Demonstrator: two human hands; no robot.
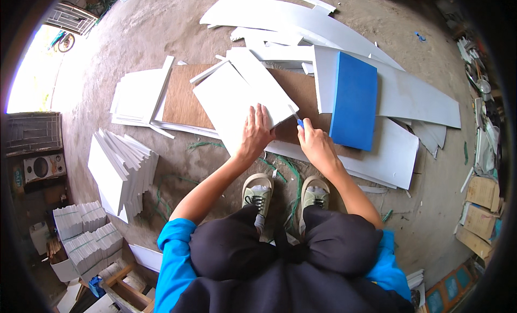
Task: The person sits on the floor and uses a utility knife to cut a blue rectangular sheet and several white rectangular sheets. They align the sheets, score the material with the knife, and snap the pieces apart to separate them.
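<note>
My left hand (256,134) lies flat, fingers stretched out, on a rectangular white board (223,100). In my right hand (316,143) is a utility knife (300,122) with a blue handle, its thin blade pointing up and left at the edge of the white sheets. A second white piece (264,79) lies against the board at an angle. Both rest on a brown wooden board (186,100). Just right of the knife is a thick blue rectangular slab (354,103), lying on larger white sheets. Whether the blade touches the white board, I cannot tell.
Large white sheets (258,11) and offcuts spread beyond the brown board. A leaning stack of white panels (110,167) stands at left, with bundled white pieces (89,240) below it. Green string (293,176) trails by my shoes. Cardboard boxes (482,193) line the right side.
</note>
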